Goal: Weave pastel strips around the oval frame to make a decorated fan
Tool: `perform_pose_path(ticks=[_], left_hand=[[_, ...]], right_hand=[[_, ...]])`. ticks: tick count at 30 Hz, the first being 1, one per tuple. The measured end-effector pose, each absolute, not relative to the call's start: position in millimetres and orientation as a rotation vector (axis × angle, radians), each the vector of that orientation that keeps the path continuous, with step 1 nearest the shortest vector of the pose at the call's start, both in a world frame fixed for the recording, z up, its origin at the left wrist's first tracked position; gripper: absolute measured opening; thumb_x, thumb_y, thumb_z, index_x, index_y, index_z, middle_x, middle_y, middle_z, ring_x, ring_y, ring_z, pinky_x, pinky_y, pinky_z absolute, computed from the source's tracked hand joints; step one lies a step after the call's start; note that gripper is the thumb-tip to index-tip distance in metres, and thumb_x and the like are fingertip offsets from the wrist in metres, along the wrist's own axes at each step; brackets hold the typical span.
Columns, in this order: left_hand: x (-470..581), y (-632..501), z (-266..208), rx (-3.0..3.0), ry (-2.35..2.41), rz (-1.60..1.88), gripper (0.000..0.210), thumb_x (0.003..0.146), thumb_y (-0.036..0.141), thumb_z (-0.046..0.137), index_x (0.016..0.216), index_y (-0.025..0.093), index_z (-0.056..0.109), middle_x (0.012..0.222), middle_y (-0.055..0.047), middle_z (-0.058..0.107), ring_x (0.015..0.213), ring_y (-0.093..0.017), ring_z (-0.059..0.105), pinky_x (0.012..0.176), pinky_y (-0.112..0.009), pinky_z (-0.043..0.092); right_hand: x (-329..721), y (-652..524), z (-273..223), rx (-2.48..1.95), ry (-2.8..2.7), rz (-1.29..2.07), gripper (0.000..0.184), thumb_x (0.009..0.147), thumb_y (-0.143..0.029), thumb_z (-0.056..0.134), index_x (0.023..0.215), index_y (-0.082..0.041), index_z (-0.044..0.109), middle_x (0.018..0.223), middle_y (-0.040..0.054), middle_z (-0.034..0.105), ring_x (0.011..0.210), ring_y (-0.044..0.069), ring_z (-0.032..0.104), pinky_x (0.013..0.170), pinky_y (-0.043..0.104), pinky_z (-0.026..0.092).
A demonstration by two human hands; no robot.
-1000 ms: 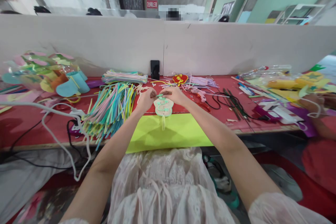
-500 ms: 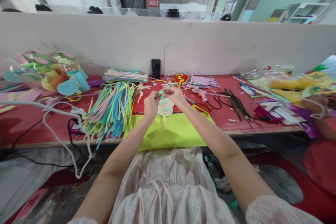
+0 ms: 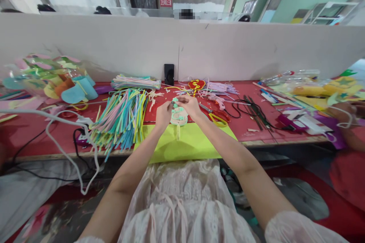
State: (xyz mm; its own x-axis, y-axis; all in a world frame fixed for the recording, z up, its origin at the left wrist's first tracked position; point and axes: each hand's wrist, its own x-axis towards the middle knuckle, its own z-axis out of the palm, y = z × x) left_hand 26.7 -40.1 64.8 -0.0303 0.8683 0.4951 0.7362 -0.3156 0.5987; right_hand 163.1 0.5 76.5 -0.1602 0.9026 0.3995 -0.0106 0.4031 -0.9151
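In front of me, above the red table, is a small tree-shaped craft piece (image 3: pixel 179 117), pale green and cream, with little green decorations and a yellow stem at its lower end. My left hand (image 3: pixel 164 113) grips the left side of its top with bent fingers. From the right, my right hand (image 3: pixel 189 105) pinches the green star-like tip (image 3: pixel 175 100). Both sets of fingertips nearly meet there and partly hide the top. Beneath the craft lies a bright yellow-green sheet (image 3: pixel 188 146) at the table's front edge.
Left of my hands lies a heap of pastel pipe cleaners (image 3: pixel 121 119). Scissors (image 3: pixel 213 115), a pink glue gun (image 3: pixel 218 100) and a red heart piece (image 3: pixel 196 84) are on the right. A phone (image 3: pixel 169 74) leans on the partition (image 3: pixel 128 45). Another person's hand (image 3: pixel 343 115) is far right.
My hands stay at the top of the craft piece, with only a slight shift of the fingers. Little else has moved.
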Motion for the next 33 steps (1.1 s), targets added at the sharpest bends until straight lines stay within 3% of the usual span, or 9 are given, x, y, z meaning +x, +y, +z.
perform_pose_path(ticks=[4, 10, 17, 24, 28, 33], left_hand=[[24.5, -36.5, 61.6, 2.024, 1.596, 1.341, 0.03, 0.086, 0.028, 0.035, 0.088, 0.015, 0.062, 0.081, -0.005, 0.066, 0.071, -0.014, 0.058, 0.068, -0.023, 0.042], [6.3, -27.2, 63.2, 2.011, 1.516, 1.325, 0.027, 0.083, 0.029, 0.042, 0.096, 0.016, 0.063, 0.097, -0.007, 0.066, 0.086, -0.015, 0.059, 0.08, -0.025, 0.043], [1.3, -17.3, 62.6, 1.968, 1.335, 1.272, 0.016, 0.075, 0.03, 0.053, 0.079, 0.016, 0.061, 0.069, 0.0, 0.062, 0.064, -0.011, 0.056, 0.064, -0.022, 0.044], [2.7, -20.1, 67.2, 1.822, 1.209, 1.366, 0.017, 0.075, 0.031, 0.052, 0.079, 0.015, 0.058, 0.071, -0.002, 0.062, 0.065, -0.011, 0.058, 0.067, -0.025, 0.048], [6.6, -20.8, 65.3, 1.756, 1.214, 1.395, 0.016, 0.075, 0.03, 0.053, 0.079, 0.015, 0.059, 0.072, -0.002, 0.062, 0.065, -0.011, 0.06, 0.068, -0.025, 0.049], [12.2, -20.6, 62.7, 1.697, 1.215, 1.415, 0.016, 0.074, 0.03, 0.054, 0.079, 0.014, 0.058, 0.071, -0.002, 0.062, 0.063, -0.011, 0.06, 0.067, -0.025, 0.049]], right_hand=[[165.5, 1.3, 76.8, -0.836, -1.542, 0.953, 0.026, 0.061, -0.027, 0.07, 0.084, -0.017, 0.066, 0.083, 0.0043, 0.068, 0.076, 0.015, 0.063, 0.077, 0.031, 0.052], [177.5, 4.8, 76.4, -0.848, -1.705, 0.944, 0.024, 0.061, -0.026, 0.069, 0.083, -0.016, 0.065, 0.079, 0.0039, 0.068, 0.072, 0.015, 0.063, 0.073, 0.03, 0.051], [175.2, -1.1, 77.4, -0.807, -1.806, 0.97, 0.032, 0.063, -0.023, 0.069, 0.093, -0.017, 0.06, 0.078, 0.0029, 0.067, 0.072, 0.014, 0.063, 0.073, 0.03, 0.05], [180.7, -6.4, 86.6, -0.739, -1.691, 0.988, 0.029, 0.067, -0.034, 0.068, 0.091, -0.017, 0.061, 0.09, 0.0061, 0.067, 0.085, 0.017, 0.064, 0.082, 0.032, 0.05], [189.4, -6.2, 77.4, -0.869, -1.479, 0.839, 0.03, 0.071, -0.041, 0.063, 0.089, -0.018, 0.061, 0.093, 0.0066, 0.066, 0.084, 0.017, 0.063, 0.077, 0.031, 0.052], [187.2, -7.9, 55.0, -0.907, -1.347, 1.226, 0.035, 0.065, -0.043, 0.069, 0.087, -0.016, 0.063, 0.081, 0.0044, 0.066, 0.07, 0.014, 0.062, 0.068, 0.029, 0.054]])
